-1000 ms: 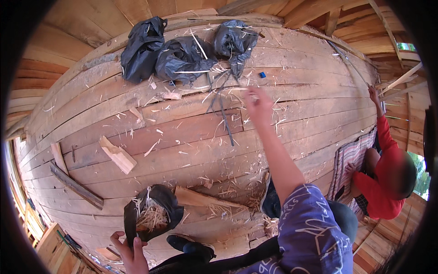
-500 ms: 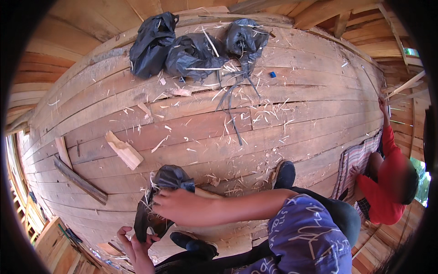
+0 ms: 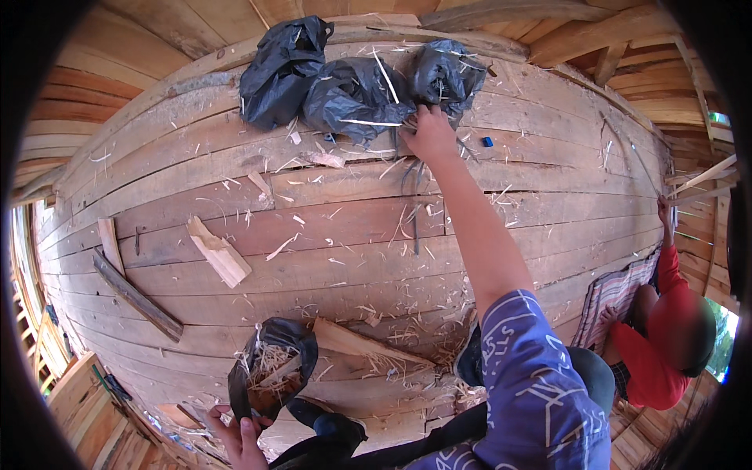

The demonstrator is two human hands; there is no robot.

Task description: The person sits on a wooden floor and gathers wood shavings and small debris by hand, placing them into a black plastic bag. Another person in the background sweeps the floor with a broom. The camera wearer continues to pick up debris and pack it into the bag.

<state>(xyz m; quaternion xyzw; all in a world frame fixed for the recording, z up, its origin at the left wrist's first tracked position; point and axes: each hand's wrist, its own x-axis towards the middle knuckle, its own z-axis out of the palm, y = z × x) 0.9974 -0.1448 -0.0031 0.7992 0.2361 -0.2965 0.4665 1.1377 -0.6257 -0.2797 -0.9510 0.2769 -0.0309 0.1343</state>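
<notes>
close in, the left hand (image 3: 243, 446) pinches the near edge of the open black bag (image 3: 240, 384), thumb and fingers clamped on it, presumably keeping the mouth up and wide around the pale shavings (image 3: 272, 365); just beyond, a wooden wedge (image 3: 364, 343) lies on the planks; and far out, the right hand (image 3: 433, 137) is at the foot of the rightmost far bag (image 3: 448, 74), fingertips hidden, so together or apart, i cannot tell; half a second ago it was over the open bag, now it's stretched well away
</notes>
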